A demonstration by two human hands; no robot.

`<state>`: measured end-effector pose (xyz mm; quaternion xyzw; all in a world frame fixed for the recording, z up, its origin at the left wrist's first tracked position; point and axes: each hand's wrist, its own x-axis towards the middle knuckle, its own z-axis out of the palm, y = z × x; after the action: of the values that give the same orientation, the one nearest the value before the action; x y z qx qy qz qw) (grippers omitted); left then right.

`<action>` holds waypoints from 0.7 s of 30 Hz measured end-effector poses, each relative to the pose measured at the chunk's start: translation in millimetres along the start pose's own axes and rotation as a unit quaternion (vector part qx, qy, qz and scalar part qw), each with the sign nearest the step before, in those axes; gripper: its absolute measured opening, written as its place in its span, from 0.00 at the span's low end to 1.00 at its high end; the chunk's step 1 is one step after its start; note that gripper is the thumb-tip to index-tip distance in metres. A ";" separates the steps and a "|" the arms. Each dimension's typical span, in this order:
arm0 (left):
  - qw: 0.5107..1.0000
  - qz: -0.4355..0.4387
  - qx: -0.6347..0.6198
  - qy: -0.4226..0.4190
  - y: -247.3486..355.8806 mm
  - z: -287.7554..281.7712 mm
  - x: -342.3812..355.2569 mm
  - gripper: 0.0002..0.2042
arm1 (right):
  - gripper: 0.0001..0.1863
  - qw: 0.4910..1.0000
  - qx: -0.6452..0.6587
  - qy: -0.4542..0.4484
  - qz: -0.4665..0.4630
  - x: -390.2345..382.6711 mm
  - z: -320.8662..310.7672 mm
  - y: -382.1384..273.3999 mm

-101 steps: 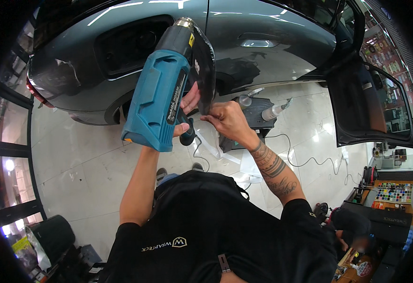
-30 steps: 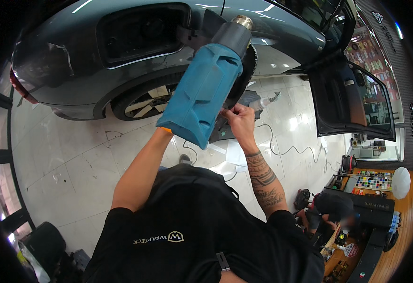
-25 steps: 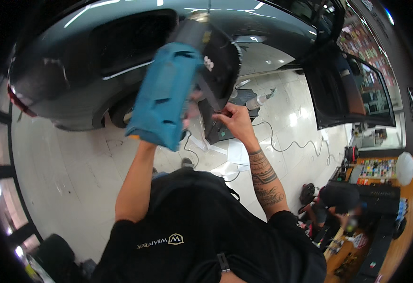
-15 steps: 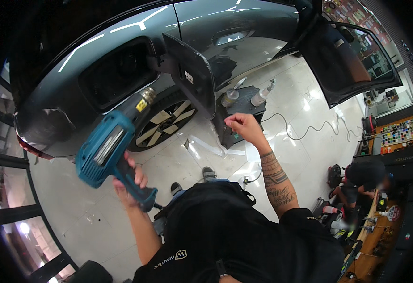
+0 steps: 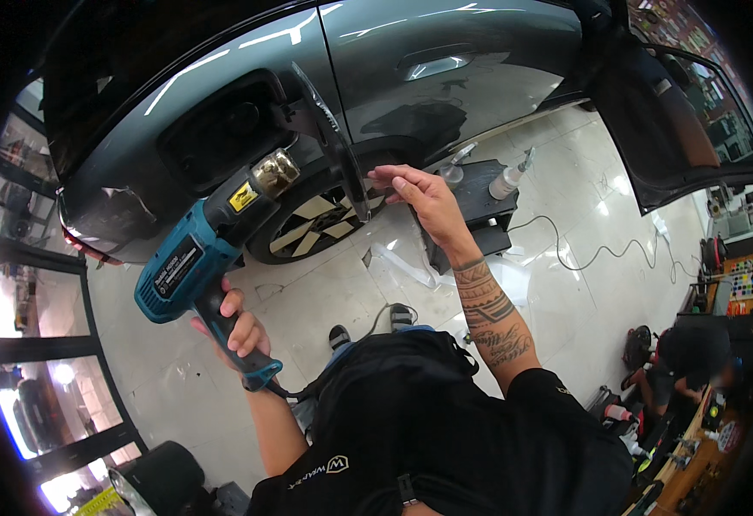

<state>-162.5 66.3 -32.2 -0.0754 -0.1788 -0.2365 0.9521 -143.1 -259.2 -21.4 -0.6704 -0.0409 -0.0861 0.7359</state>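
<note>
My left hand (image 5: 240,331) is wrapped around the grip of a teal and black heat gun (image 5: 174,262). Its metal nozzle (image 5: 275,173) points up and right toward the inner side of an open filler flap (image 5: 335,146) on a dark grey car. The flap stands out from the body, hinged beside a black recess (image 5: 222,125). On the flap's other side is my right hand (image 5: 424,196), fingers stretched out and nothing in them. Its fingertips are at the flap's outer face, close to the lower end; whether they touch it, I cannot tell.
Below the flap is the car's wheel (image 5: 308,225). A black stool-like stand (image 5: 480,202) carries spray bottles (image 5: 506,182). A cable (image 5: 583,265) winds over the tiled floor. An open car door (image 5: 695,129) juts out at the upper right. Another person (image 5: 695,357) bends by a workbench.
My right hand has moved up and left to the flap, its pinched fingers now straightened. The heat gun's nozzle has come nearer the flap, and the flap now appears more edge-on.
</note>
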 end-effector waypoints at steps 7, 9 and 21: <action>0.995 0.027 0.090 0.043 -19.7 11.6 -9.5 0.33 | 0.16 0.994 0.068 -0.004 0.090 -5.1 -32.9 26.3; 0.992 0.038 0.100 0.070 -18.3 17.4 -9.0 0.33 | 0.15 0.991 0.071 0.005 0.113 -2.8 -37.9 36.4; 0.966 0.064 0.178 0.175 -10.5 22.6 -35.1 0.36 | 0.14 0.968 0.061 0.024 0.242 -31.0 -55.3 77.6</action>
<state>-203.4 77.1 -23.8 0.1267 -0.0431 -0.1485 0.9798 -162.5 -305.2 -108.3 -0.6120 0.1350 0.0815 0.7750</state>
